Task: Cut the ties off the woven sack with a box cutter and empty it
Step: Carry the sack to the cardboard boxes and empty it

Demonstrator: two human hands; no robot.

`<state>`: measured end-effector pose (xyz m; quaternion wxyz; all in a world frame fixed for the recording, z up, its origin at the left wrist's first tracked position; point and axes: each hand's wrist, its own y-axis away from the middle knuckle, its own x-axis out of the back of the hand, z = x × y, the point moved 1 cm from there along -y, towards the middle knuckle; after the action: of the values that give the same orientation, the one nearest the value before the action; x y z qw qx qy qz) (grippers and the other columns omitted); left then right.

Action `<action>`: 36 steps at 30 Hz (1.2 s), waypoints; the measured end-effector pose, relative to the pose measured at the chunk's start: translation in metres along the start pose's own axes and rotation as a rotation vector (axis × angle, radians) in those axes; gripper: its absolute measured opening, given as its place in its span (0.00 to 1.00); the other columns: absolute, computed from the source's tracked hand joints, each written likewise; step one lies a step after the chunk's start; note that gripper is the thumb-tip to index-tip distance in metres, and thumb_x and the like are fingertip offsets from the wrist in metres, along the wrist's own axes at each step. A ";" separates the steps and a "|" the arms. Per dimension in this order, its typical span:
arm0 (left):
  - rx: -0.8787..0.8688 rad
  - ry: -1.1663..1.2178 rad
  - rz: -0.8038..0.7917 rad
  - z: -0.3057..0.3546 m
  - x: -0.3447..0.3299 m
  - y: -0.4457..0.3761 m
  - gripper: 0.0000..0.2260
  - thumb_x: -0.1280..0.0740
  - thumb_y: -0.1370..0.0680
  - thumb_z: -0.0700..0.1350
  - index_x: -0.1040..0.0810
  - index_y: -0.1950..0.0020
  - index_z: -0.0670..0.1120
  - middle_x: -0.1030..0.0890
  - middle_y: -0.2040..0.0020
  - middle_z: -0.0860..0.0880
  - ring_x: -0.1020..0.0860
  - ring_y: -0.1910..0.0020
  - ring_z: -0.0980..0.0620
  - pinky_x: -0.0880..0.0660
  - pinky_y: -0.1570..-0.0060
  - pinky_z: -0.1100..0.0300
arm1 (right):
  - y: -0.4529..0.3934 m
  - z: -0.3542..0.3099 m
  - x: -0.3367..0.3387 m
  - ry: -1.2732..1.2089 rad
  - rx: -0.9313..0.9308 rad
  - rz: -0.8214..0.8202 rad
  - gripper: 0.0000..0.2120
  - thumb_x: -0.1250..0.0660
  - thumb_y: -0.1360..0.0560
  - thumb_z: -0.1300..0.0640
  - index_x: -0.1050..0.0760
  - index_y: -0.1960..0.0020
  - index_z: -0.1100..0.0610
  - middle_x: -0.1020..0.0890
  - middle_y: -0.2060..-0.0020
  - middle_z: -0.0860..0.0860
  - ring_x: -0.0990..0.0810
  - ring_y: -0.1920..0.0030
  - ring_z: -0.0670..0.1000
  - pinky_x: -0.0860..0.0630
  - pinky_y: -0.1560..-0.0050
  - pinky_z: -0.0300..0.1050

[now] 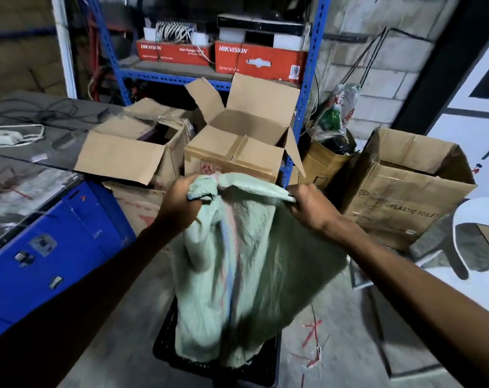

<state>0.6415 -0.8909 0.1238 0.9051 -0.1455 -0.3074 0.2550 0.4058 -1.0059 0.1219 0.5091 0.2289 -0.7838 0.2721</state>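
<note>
Over a black plastic crate (165, 343) on the concrete floor, the pale green woven sack (237, 261) hangs mouth-down, its open end drooping into the crate; both hands are holding it up by the top edge. Left hand (181, 204) has its fingers curled round a bunched corner of the fabric; right hand (312, 207) pinches the other corner tight, so the sack's edge is stretched between them. Bits of red and white tie (313, 345) are lying on the floor just right of the crate; can't see the box cutter anywhere. Behind the sack there's a pile of open cardboard boxes (237, 135) and a blue metal shelf (307, 79); a blue cabinet (55, 242) sits off to the left.
</note>
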 end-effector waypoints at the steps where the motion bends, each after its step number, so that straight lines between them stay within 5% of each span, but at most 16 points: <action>1: -0.025 0.017 0.063 0.002 0.005 0.000 0.16 0.40 0.36 0.35 0.20 0.53 0.45 0.17 0.59 0.47 0.20 0.58 0.55 0.24 0.52 0.62 | -0.006 -0.005 0.005 0.003 0.020 0.011 0.04 0.38 0.31 0.60 0.26 0.58 0.58 0.20 0.59 0.63 0.21 0.58 0.63 0.26 0.60 0.51; 4: -0.057 0.030 0.060 0.005 0.014 -0.007 0.15 0.37 0.32 0.30 0.19 0.50 0.42 0.18 0.58 0.53 0.22 0.59 0.69 0.27 0.53 0.69 | -0.026 -0.024 0.031 0.013 0.077 0.057 0.05 0.38 0.30 0.62 0.24 0.61 0.60 0.19 0.63 0.63 0.21 0.61 0.62 0.30 0.65 0.48; 6: -0.029 -0.032 -0.023 0.006 0.021 -0.012 0.16 0.32 0.31 0.29 0.18 0.46 0.42 0.18 0.54 0.51 0.20 0.55 0.63 0.26 0.50 0.66 | -0.034 -0.037 0.051 0.033 0.077 0.050 0.06 0.37 0.28 0.63 0.22 0.61 0.63 0.18 0.63 0.63 0.21 0.62 0.60 0.35 0.65 0.44; 9: -0.112 -0.039 0.206 0.018 0.040 -0.028 0.14 0.36 0.32 0.28 0.18 0.50 0.37 0.19 0.53 0.47 0.21 0.52 0.50 0.30 0.54 0.75 | -0.043 -0.054 0.081 -0.050 0.110 0.207 0.05 0.37 0.31 0.67 0.23 0.63 0.63 0.24 0.70 0.58 0.25 0.65 0.54 0.37 0.65 0.43; 13: -0.172 -0.116 -0.045 0.038 0.039 -0.032 0.12 0.33 0.30 0.29 0.19 0.54 0.44 0.20 0.55 0.50 0.23 0.52 0.55 0.31 0.60 0.72 | -0.051 -0.074 0.095 0.059 0.165 0.065 0.05 0.35 0.28 0.63 0.22 0.60 0.64 0.29 0.67 0.54 0.29 0.62 0.51 0.40 0.65 0.45; 16: -0.145 -0.043 0.131 0.040 0.052 -0.040 0.10 0.34 0.29 0.31 0.18 0.52 0.40 0.19 0.55 0.49 0.23 0.53 0.56 0.29 0.57 0.66 | -0.055 -0.076 0.105 -0.038 0.117 0.182 0.06 0.35 0.29 0.65 0.24 0.65 0.62 0.29 0.69 0.56 0.30 0.63 0.51 0.32 0.64 0.50; 19: -0.134 -0.069 0.054 0.044 0.056 -0.043 0.08 0.33 0.30 0.34 0.19 0.54 0.41 0.17 0.55 0.46 0.22 0.54 0.54 0.29 0.57 0.62 | -0.052 -0.085 0.116 -0.061 0.097 0.140 0.12 0.34 0.29 0.64 0.29 0.70 0.56 0.29 0.72 0.53 0.29 0.68 0.50 0.31 0.68 0.41; 21: -0.116 0.040 0.157 0.055 0.060 -0.049 0.07 0.33 0.29 0.35 0.19 0.52 0.40 0.17 0.55 0.46 0.22 0.54 0.54 0.28 0.56 0.63 | -0.055 -0.090 0.128 -0.122 0.087 0.236 0.07 0.34 0.29 0.64 0.22 0.66 0.59 0.26 0.72 0.51 0.27 0.69 0.48 0.32 0.74 0.33; 24: -0.077 -0.041 0.098 0.062 0.065 -0.053 0.09 0.35 0.27 0.32 0.19 0.50 0.38 0.18 0.52 0.44 0.23 0.51 0.52 0.30 0.54 0.61 | -0.058 -0.094 0.132 -0.001 0.110 0.139 0.11 0.32 0.29 0.58 0.19 0.50 0.64 0.17 0.58 0.58 0.20 0.56 0.54 0.25 0.59 0.42; 28: -0.110 0.074 0.277 0.070 0.081 -0.066 0.16 0.41 0.29 0.26 0.20 0.49 0.39 0.19 0.52 0.47 0.23 0.51 0.54 0.28 0.52 0.69 | -0.060 -0.100 0.154 -0.156 0.015 0.329 0.08 0.34 0.29 0.61 0.18 0.56 0.64 0.19 0.65 0.60 0.20 0.63 0.53 0.32 0.68 0.40; 33: 0.011 0.138 0.484 0.073 0.110 -0.075 0.17 0.44 0.30 0.29 0.20 0.51 0.41 0.20 0.53 0.43 0.25 0.52 0.51 0.31 0.53 0.63 | -0.052 -0.091 0.171 0.159 -0.047 -0.013 0.18 0.27 0.31 0.53 0.21 0.43 0.57 0.20 0.55 0.55 0.20 0.47 0.56 0.30 0.55 0.41; 36: 0.060 0.127 0.452 0.075 0.119 -0.073 0.12 0.39 0.27 0.31 0.21 0.52 0.45 0.20 0.54 0.46 0.24 0.52 0.50 0.31 0.56 0.63 | -0.044 -0.083 0.189 0.119 -0.103 0.069 0.10 0.32 0.26 0.55 0.20 0.51 0.61 0.24 0.68 0.51 0.22 0.61 0.53 0.32 0.65 0.39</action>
<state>0.7026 -0.8775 0.2699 0.8465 -0.1993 -0.2018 0.4506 0.4184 -0.9998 0.3323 0.5562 0.1586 -0.7725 0.2622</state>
